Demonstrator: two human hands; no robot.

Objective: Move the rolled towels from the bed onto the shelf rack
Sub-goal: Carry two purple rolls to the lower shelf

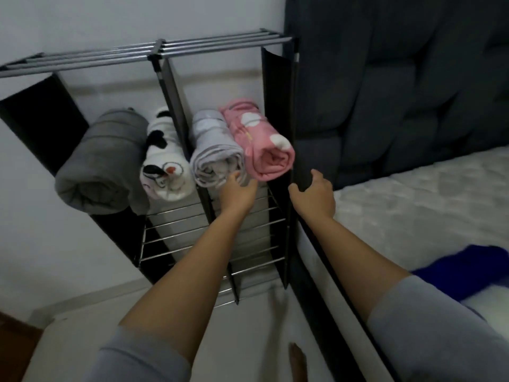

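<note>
From the head view, four rolled towels lie side by side on the shelf rack (248, 213), ends outward so each pulls out easily. The left hand (238, 193) nudges the pink towel (261, 142), fingers open; the right hand (314, 193) hovers open, empty. A blue towel (462, 271) remains on the bed (413, 202).

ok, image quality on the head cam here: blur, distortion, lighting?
Head view: dim, flat light, no glare; wide-angle bends the shelf rack rails; blue cloth on the bed is smeared; left hand slightly soft; pink towel pattern stays readable.
</note>
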